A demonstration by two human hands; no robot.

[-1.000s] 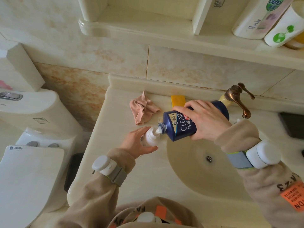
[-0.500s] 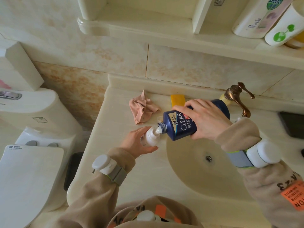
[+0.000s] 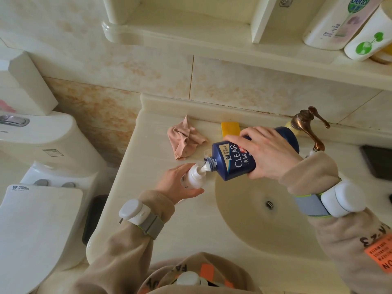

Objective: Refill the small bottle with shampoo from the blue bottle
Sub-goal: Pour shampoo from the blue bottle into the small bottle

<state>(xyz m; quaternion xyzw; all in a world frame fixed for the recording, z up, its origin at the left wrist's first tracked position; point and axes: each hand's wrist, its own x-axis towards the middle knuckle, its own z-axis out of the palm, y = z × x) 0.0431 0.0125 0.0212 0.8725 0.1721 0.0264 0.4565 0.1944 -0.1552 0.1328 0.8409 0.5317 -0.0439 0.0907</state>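
My right hand (image 3: 270,153) grips the blue CLEAR shampoo bottle (image 3: 235,161), tipped on its side with its open neck pointing left and down. A white stream of shampoo (image 3: 205,167) runs from the neck into the small white bottle (image 3: 193,177). My left hand (image 3: 175,183) is wrapped around that small bottle and holds it on the counter just left of the basin. Most of the small bottle's body is hidden by my fingers.
A crumpled pink cloth (image 3: 184,141) and a yellow sponge (image 3: 230,128) lie on the counter behind the bottles. A bronze faucet (image 3: 307,126) stands behind the round basin (image 3: 254,228). A toilet (image 3: 38,187) is at the left. White bottles (image 3: 337,24) stand on the upper shelf.
Both hands and both bottles have stayed almost still. The blue bottle remains tipped with shampoo flowing into the small bottle.
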